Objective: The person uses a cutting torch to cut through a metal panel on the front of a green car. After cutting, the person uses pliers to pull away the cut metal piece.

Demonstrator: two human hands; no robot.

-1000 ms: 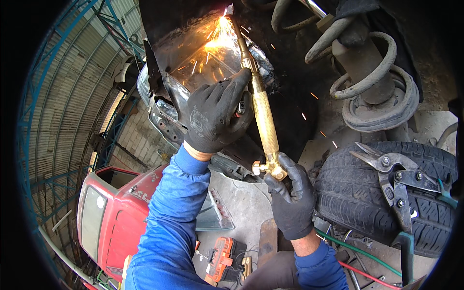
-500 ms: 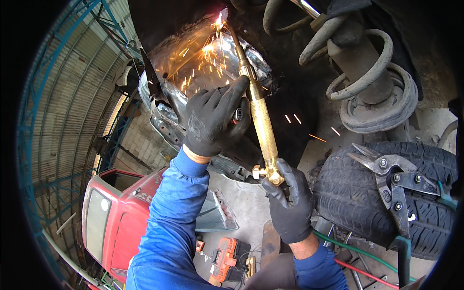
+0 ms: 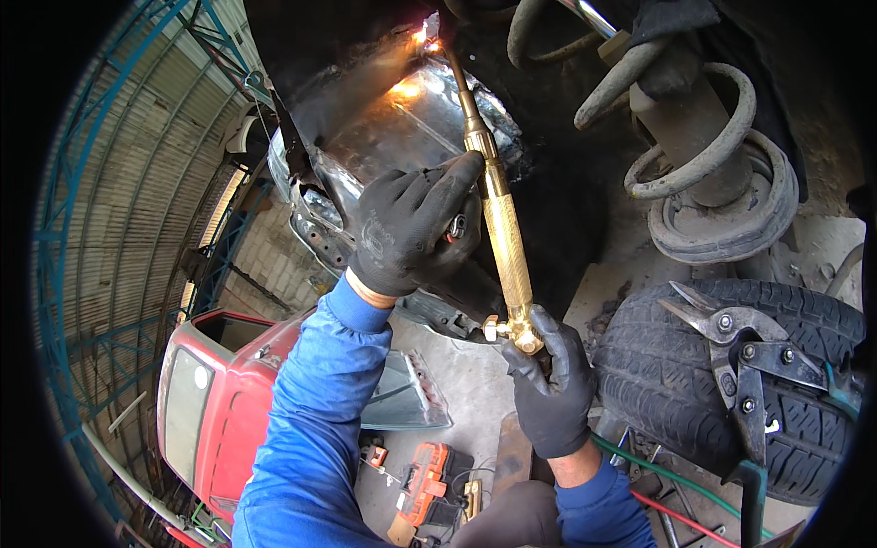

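Observation:
A brass gas torch (image 3: 505,233) slants upward, its tip in a bright glow on the wheel-well metal (image 3: 365,119). My right hand (image 3: 554,388), in a black glove, closes its thumb and fingers around the valve end. My left hand (image 3: 411,224), also gloved, is curled, with its thumb side against the torch's collar. In that fist sits a small metal tool with a red part (image 3: 456,227); most of it is hidden by the fingers. A second orange glow shows on the shiny panel below the tip.
A coil spring (image 3: 703,169) hangs at upper right. Below it a tyre (image 3: 649,365) bears metal snips (image 3: 735,333) with teal handles. Green (image 3: 671,470) and red hoses (image 3: 681,521) run at lower right. An orange-and-black toolbox (image 3: 427,479) stands on the floor; a red vehicle (image 3: 242,402) is at left.
The spray of sparks has died away, leaving a smaller glow at the torch tip. Both hands keep their hold on the torch, and the view has shifted slightly.

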